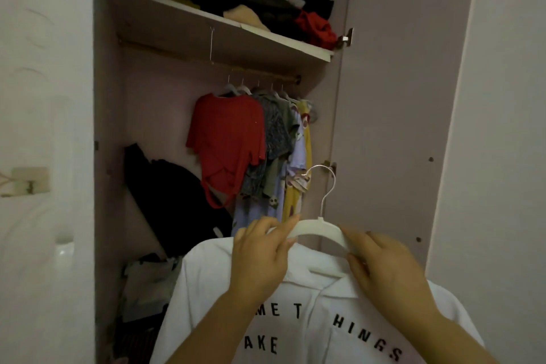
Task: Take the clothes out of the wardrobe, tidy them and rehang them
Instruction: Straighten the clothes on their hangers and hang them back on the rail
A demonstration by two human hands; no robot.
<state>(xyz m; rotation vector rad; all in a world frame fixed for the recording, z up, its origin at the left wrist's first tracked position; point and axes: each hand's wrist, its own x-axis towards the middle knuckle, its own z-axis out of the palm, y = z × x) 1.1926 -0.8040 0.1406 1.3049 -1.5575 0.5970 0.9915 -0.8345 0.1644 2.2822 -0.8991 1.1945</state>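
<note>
- Left grip [260, 257] comes up from the bottom edge, back of the hand towards me. Its fingers curl over the left arm of the hanger [319, 226] and pinch it.
- Right grip [387, 269] mirrors it: forefinger laid along the hanger's right arm, thumb tucked under, pinching it where it goes into the shirt's collar.
- The shirt [204, 289] hangs on the hanger in front of the wardrobe [109, 127], low and right of centre, outside the opening (both grips carry it in the air).
- The hanger's long axis runs left to right across my view. Its hook [330, 183] stands up with the tip curling left, towards the hung clothes. The shirt's black lettering faces me, upright.
- The rail [266, 72] sits under the shelf [221, 21], well above the hook. The hung clothes bunch at its right end, with the red top [227, 139] outermost, and a bare stretch of rail shows to the left of it.
- The open door [384, 97] stands just right of the hook. A dark heap [177, 201] leans in the lower left of the wardrobe.
</note>
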